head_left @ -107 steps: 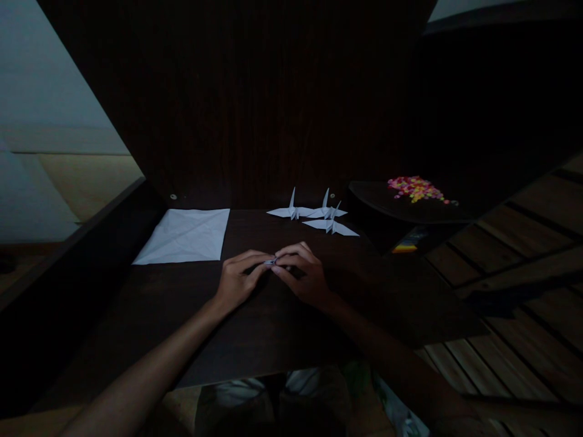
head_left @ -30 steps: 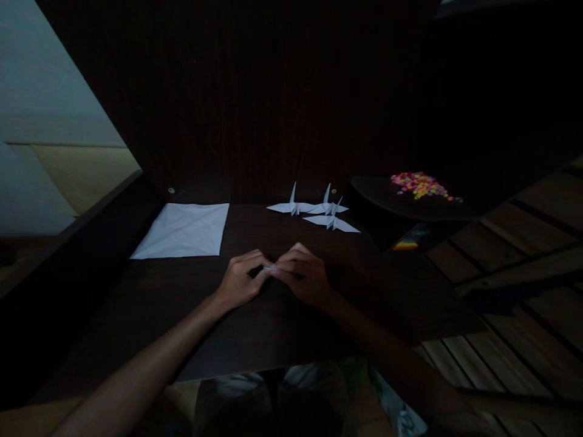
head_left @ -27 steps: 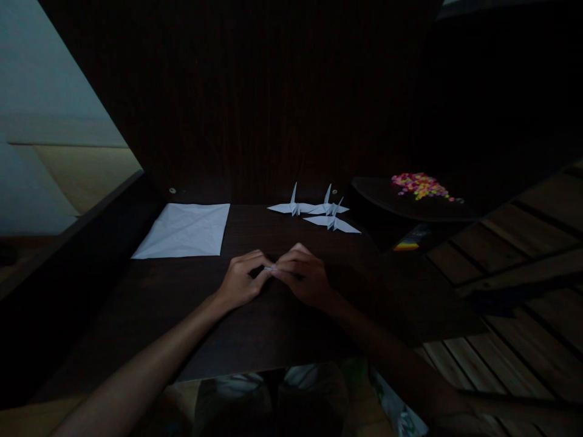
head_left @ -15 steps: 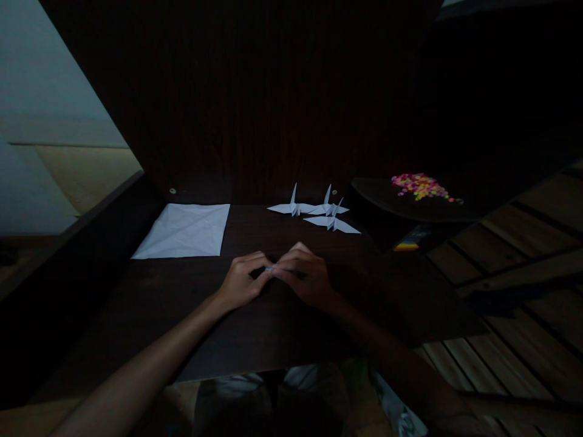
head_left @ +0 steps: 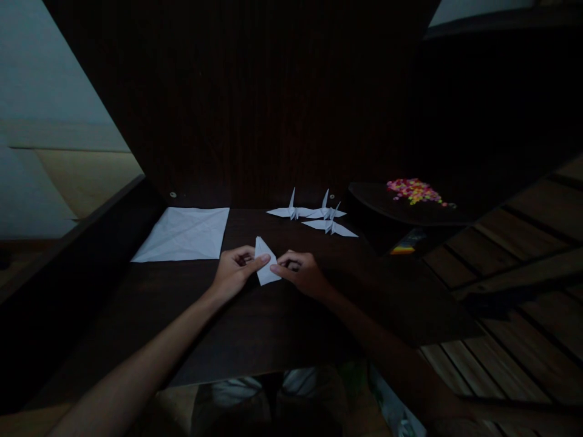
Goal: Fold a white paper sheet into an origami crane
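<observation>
Between my hands, above the dark tabletop, is a small piece of folded white paper (head_left: 267,274), shaped like a narrow kite with its point away from me. My left hand (head_left: 234,267) grips its left side, thumb lying across the front. My right hand (head_left: 303,273) pinches the right edge between thumb and curled fingers. Beyond them stand three white paper cranes, a left one (head_left: 292,212), a back right one (head_left: 325,212) and a front one (head_left: 331,227), wings spread. To the left lies a creased flat sheet of white paper (head_left: 184,233).
A dark wooden panel (head_left: 273,109) rises behind the tabletop (head_left: 228,340). At the right, a rounded shelf (head_left: 368,194) bears a heap of small colourful pieces (head_left: 416,191). A low dark side board (head_left: 82,243) borders the left. Wooden slats (head_left: 514,352) are at the lower right.
The folded paper, earlier almost hidden between my fingertips, now shows its broad face. My hands have moved slightly apart, and the thumbs now lie on the paper's front.
</observation>
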{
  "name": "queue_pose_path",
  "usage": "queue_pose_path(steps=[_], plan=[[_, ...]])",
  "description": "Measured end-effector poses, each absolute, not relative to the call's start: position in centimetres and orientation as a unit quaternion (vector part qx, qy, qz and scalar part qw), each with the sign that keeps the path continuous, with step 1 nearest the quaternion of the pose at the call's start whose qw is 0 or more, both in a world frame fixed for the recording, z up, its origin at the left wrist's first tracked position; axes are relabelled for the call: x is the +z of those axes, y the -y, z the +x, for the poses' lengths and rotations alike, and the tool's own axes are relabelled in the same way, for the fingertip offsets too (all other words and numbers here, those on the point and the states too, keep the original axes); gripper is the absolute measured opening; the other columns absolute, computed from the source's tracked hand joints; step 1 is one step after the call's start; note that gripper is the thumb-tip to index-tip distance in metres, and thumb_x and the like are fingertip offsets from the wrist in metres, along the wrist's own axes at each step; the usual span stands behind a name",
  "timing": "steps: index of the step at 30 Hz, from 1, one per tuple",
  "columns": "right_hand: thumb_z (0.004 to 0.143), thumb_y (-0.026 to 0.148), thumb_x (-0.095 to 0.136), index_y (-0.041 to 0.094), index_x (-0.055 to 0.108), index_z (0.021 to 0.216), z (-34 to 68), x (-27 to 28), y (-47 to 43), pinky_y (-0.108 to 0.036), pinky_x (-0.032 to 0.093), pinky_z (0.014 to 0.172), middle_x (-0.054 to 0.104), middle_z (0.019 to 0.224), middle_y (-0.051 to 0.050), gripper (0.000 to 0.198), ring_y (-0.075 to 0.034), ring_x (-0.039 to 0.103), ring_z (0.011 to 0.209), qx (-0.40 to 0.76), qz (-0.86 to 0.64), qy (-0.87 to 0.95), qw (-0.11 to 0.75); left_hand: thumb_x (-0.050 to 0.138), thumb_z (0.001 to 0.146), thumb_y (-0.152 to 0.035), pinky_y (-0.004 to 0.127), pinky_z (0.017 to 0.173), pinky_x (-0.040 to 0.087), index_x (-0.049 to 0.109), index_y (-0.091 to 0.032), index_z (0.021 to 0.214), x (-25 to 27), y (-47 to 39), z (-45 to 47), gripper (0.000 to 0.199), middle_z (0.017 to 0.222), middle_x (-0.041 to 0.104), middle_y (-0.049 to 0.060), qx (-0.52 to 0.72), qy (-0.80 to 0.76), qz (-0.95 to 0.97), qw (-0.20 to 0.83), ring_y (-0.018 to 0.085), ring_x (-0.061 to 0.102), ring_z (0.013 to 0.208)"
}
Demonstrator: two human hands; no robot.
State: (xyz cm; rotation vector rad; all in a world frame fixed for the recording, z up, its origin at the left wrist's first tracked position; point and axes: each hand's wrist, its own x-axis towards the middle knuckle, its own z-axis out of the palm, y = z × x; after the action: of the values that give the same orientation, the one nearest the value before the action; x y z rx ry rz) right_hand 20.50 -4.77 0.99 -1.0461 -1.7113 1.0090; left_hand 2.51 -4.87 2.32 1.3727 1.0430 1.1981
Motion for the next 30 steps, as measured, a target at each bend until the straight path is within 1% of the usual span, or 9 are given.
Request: queue_pose_path(steps=[3,7,11,13,15,17,20,26,30], plan=[[0.072,0.037,0.068,0.015,0.065,0.065,20.34,0.97,4.7,-0.022,0.041,0.053,0.06,0.065,0.0,0.023,-0.01,0.053,0.057,0.46,-0.416,0.652,0.436,0.077,0.064,-0.039,0.023,0.059,0.048,0.067,-0.013,0.07,2.02,4.65,2.68,0.028,0.068,0.068,0.002,0.49,-0.426,0.542,0.533,0.014,0.061,0.061],[0.068,0.038,0.07,0.015,0.062,0.06,20.21,1.17,4.59,-0.021,0.037,0.046,0.056,0.053,0.002,0.026,-0.008,0.047,0.047,0.462,-0.445,0.612,0.462,0.078,0.064,-0.035,0.025,0.067,0.051,0.067,-0.013,0.085,1.93,4.54,2.92,0.032,0.078,0.07,0.004,0.493,-0.414,0.529,0.553,0.015,0.064,0.07],[0.069,0.04,0.069,0.014,0.062,0.061,20.32,1.17,4.33,-0.02,0.035,0.04,0.054,0.05,0.003,0.027,-0.007,0.044,0.041,0.459,-0.458,0.577,0.496,0.08,0.062,-0.028,0.028,0.068,0.054,0.057,-0.014,0.108,1.96,4.57,3.07,0.054,0.083,0.068,0.002,0.483,-0.389,0.511,0.595,0.014,0.065,0.07],[0.071,0.041,0.067,0.014,0.063,0.064,20.39,0.99,4.17,-0.02,0.036,0.037,0.056,0.05,0.002,0.028,-0.007,0.045,0.04,0.476,-0.451,0.565,0.501,0.08,0.061,-0.026,0.03,0.067,0.056,0.051,-0.015,0.114,1.91,4.64,3.12,0.061,0.084,0.067,0.002,0.476,-0.373,0.505,0.615,0.013,0.065,0.067],[0.071,0.042,0.067,0.014,0.064,0.072,20.39,0.77,4.04,-0.02,0.039,0.036,0.058,0.053,0.001,0.028,-0.008,0.049,0.04,0.49,-0.443,0.552,0.509,0.08,0.061,-0.025,0.031,0.066,0.057,0.049,-0.015,0.114,1.85,4.72,3.16,0.062,0.084,0.067,0.002,0.478,-0.362,0.508,0.618,0.014,0.066,0.067],[0.07,0.04,0.069,0.014,0.065,0.087,20.33,0.6,3.98,-0.02,0.043,0.037,0.059,0.056,0.002,0.031,-0.009,0.052,0.043,0.494,-0.436,0.541,0.523,0.079,0.062,-0.025,0.031,0.066,0.057,0.049,-0.015,0.111,1.85,4.77,3.19,0.058,0.083,0.066,0.002,0.486,-0.362,0.515,0.606,0.013,0.066,0.066],[0.069,0.035,0.07,0.016,0.06,0.11,20.23,0.48,3.95,-0.021,0.049,0.041,0.059,0.061,0.004,0.046,-0.01,0.056,0.049,0.493,-0.413,0.547,0.537,0.078,0.063,-0.024,0.029,0.064,0.057,0.048,-0.016,0.107,1.92,4.73,3.18,0.054,0.083,0.067,0.003,0.509,-0.375,0.518,0.577,0.013,0.065,0.064],[0.065,0.026,0.073,0.017,0.057,0.121,20.3,0.23,3.81,-0.025,0.055,0.057,0.063,0.075,0.001,0.058,-0.011,0.061,0.062,0.514,-0.382,0.557,0.529,0.076,0.066,-0.024,0.028,0.069,0.056,0.054,-0.014,0.109,1.92,4.56,3.01,0.05,0.1,0.068,0.011,0.532,-0.378,0.55,0.521,0.012,0.066,0.069],[0.068,0.026,0.07,0.018,0.056,0.126,20.3,0.45,3.91,-0.028,0.056,0.062,0.066,0.076,-0.001,0.06,-0.013,0.063,0.065,0.51,-0.38,0.552,0.539,0.074,0.069,-0.024,0.029,0.072,0.056,0.052,-0.014,0.124,1.52,4.65,3.04,0.061,0.117,0.063,0.015,0.535,-0.376,0.567,0.502,0.013,0.066,0.075]])
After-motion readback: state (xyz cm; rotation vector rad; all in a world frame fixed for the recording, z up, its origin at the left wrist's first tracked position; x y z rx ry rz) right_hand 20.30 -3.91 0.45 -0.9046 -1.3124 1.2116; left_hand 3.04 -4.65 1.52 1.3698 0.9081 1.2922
